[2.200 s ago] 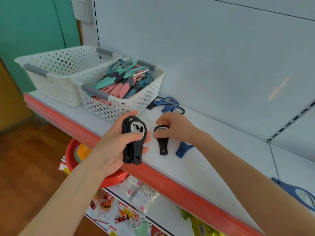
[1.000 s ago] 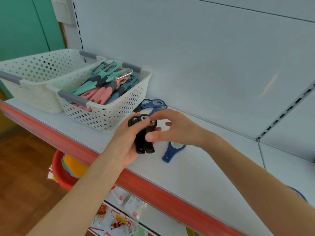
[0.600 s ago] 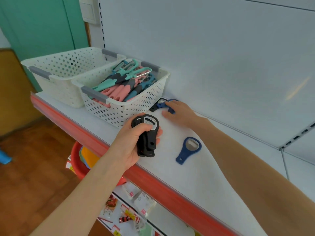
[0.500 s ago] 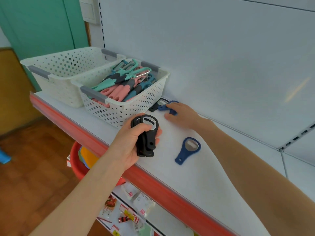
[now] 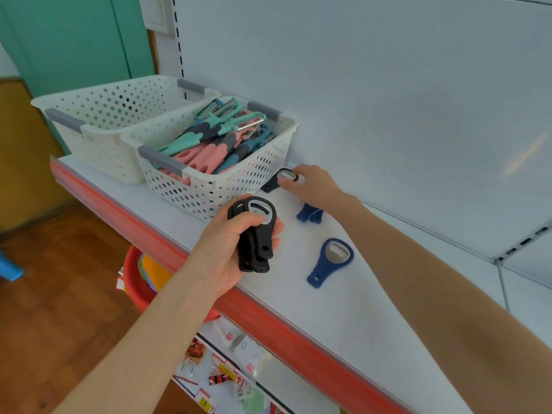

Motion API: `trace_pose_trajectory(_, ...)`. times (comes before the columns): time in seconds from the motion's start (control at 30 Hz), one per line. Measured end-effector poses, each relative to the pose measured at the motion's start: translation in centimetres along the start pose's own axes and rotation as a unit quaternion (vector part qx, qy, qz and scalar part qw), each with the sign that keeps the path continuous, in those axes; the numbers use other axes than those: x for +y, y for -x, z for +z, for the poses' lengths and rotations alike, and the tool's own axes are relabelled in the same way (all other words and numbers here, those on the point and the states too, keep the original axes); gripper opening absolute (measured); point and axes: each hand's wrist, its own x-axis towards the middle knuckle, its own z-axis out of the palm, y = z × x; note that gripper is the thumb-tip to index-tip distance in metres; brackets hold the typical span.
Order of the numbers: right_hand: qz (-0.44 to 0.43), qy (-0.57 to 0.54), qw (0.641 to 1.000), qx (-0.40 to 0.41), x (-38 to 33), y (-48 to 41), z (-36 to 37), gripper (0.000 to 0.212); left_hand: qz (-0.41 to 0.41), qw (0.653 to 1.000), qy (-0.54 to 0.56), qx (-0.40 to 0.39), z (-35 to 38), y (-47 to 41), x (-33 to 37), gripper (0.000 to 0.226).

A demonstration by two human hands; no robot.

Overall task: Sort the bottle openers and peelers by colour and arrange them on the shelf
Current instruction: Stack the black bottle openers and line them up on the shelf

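The left hand (image 5: 230,249) is curled round a stack of black openers (image 5: 257,234), thumb across their ring heads and handles pointing down toward the palm, held just above the front of the white shelf (image 5: 343,318). The right hand (image 5: 315,183) reaches to the back of the shelf, where its fingertips (image 5: 288,183) lie on the ring head of a lone black opener (image 5: 276,180) that rests flat just beside the right wall of the full basket (image 5: 227,186). Whether those fingers pinch it or only touch it cannot be told. Under the right wrist lies a blue pair (image 5: 310,213) of openers, partly hidden by the arm, handles toward the front. Nearer the front edge, apart from them, a single blue opener (image 5: 331,261) lies flat, its metal-lined head toward the wall and its handle toward the shelf's red lip (image 5: 268,319). The full basket holds peelers (image 5: 206,150) in pink, teal and blue, piled lengthwise. Touching its left side stands a second white basket (image 5: 98,144), in which nothing shows. Below the shelf a red basin (image 5: 133,276) shows past the left forearm, and packets (image 5: 233,363) lie on a lower shelf.
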Motion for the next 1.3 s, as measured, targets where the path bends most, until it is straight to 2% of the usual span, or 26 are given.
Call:
trace_pose_trajectory(0.1, 0.029, -0.006, 1.000, -0.006, 0.0, -1.8, 1.3, 0.042, 0.001, 1.000, 0.004, 0.006, 0.0, 0.0, 0.0, 0.033)
trace_pose_trajectory(0.27, 0.060, -0.047, 0.995, 0.058, 0.4, -2.1, 1.3, 0.045, 0.002, 1.000, 0.008, 0.013, 0.1, 0.0, -0.1, 0.032)
trace_pose_trajectory(0.33, 0.062, -0.063, 0.995, 0.055, 0.3, -1.9, 1.1, 0.049, 0.002, 1.000, 0.007, 0.013, 0.2, 0.0, -0.1, 0.031)
trace_pose_trajectory(0.47, 0.030, -0.040, 0.998, 0.026, -0.2, -1.7, 1.0, 0.035, 0.001, 1.000, 0.009, 0.015, 0.3, 0.1, 0.0, 0.029)
trace_pose_trajectory(0.63, 0.036, -0.025, 0.999, -0.022, -0.6, -0.9, 0.6, 0.052, -0.003, 1.000, 0.011, 0.010, 0.2, 0.1, 0.0, 0.026)
trace_pose_trajectory(0.77, 0.061, -0.028, 0.994, -0.086, -0.1, 0.2, -1.5, 0.054, -0.004, 1.000, 0.014, 0.009, 0.2, 0.0, 0.0, 0.025)
trace_pose_trajectory(0.83, 0.061, -0.031, 0.994, -0.082, -0.5, 0.8, -1.6, 0.056, -0.002, 1.000, 0.009, 0.004, 0.3, 0.0, 0.1, 0.024)
trace_pose_trajectory(0.9, 0.055, 0.021, 0.997, -0.057, -1.0, 1.2, -0.9, 0.066, -0.001, 1.000, 0.009, -0.001, 0.4, 0.0, 0.1, 0.024)
trace_pose_trajectory(0.97, 0.057, 0.043, 0.997, -0.028, -1.2, 1.5, -0.3, 0.066, -0.003, 1.000, 0.015, -0.005, 0.4, 0.0, 0.1, 0.024)
trace_pose_trajectory(1.13, 0.108, -0.128, 0.980, 0.106, -0.3, 2.5, -0.9, 0.036, -0.006, 1.000, 0.011, -0.003, 0.1, -0.1, 0.1, 0.026)
trace_pose_trajectory(1.23, 0.128, -0.284, 0.935, 0.172, -0.2, 4.5, -2.2, 0.023, -0.007, 1.000, 0.011, -0.006, 0.2, -0.1, 0.0, 0.016)
trace_pose_trajectory(1.3, 0.132, -0.393, 0.895, 0.165, -1.0, 6.5, -3.5, 0.019, -0.013, 1.000, 0.005, -0.018, 0.3, -0.1, 0.1, 0.006)
